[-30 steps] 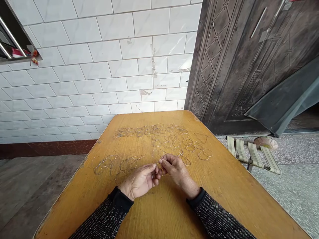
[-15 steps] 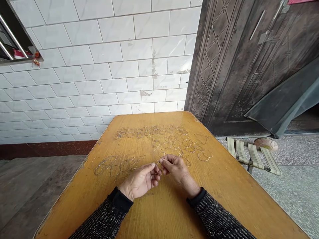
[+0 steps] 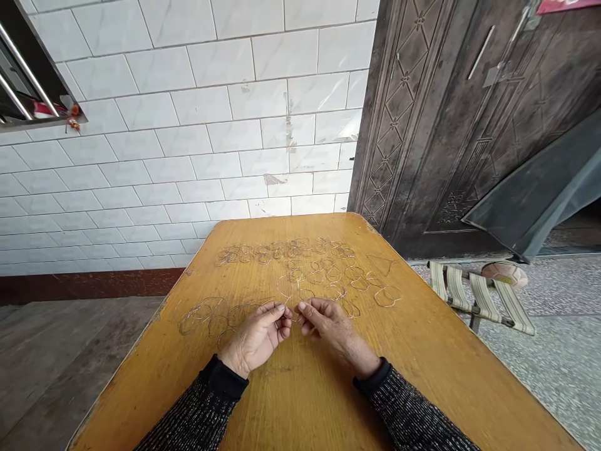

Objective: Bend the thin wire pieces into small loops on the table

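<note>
Both hands meet over the middle of a yellow-brown wooden table [image 3: 300,394]. Between the fingertips of my left hand [image 3: 260,332] and my right hand [image 3: 331,326] is a thin wire [image 3: 288,295], bent into loops that stand up above the fingers. Each hand pinches it with thumb and forefinger, a small gap apart. Left of my left hand lie several wire loops [image 3: 201,313], partly hidden by that hand. Beyond my right hand are more bent wire loops [image 3: 359,279], some shaped like figure eights.
A row of tangled wire loops [image 3: 282,250] runs along the far side of the table. Behind stands a white tiled wall [image 3: 188,138]. A dark carved door [image 3: 451,138] is at the right, with a strap-seated stool [image 3: 479,297] on the speckled floor below.
My left hand has risen a little, and its fingers now pinch the wire. The wire loops show higher above the fingertips. The view has tilted slightly.
</note>
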`<state>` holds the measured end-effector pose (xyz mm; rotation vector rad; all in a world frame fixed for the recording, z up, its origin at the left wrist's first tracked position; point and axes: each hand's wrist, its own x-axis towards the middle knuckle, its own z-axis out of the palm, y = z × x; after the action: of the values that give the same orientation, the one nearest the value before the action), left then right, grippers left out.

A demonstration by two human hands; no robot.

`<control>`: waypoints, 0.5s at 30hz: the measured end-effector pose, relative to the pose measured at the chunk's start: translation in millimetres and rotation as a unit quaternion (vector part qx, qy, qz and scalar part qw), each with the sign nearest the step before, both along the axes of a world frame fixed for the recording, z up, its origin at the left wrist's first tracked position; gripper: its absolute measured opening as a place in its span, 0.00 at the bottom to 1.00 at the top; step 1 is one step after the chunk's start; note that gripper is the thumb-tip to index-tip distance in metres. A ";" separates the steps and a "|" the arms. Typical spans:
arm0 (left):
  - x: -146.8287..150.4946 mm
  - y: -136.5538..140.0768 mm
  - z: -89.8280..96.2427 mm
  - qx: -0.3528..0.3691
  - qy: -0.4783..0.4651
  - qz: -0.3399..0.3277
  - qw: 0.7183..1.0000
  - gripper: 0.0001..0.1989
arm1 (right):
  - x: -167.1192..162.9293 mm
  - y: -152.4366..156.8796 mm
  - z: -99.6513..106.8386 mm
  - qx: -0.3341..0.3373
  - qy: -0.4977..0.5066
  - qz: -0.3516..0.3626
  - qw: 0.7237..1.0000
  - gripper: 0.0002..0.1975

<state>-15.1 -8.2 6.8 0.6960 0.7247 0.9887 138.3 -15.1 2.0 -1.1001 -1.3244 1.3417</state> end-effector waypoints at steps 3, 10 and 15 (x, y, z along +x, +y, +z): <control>-0.8 0.6 -0.8 0.002 0.002 0.000 1.000 0.06 | -2.6 -0.4 -2.3 -0.003 0.015 0.006 1.000 0.19; 1.6 -2.8 1.6 0.074 0.087 0.057 0.992 0.12 | 11.1 6.8 3.6 0.024 0.044 -0.061 0.997 0.18; 1.0 -3.2 3.0 0.099 0.138 0.066 0.983 0.12 | 37.5 16.8 10.9 0.059 0.040 -0.167 0.983 0.17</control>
<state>-14.2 -11.4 9.8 0.9806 0.9320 1.1086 175.9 1.7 12.9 -1.1171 -1.0896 1.0351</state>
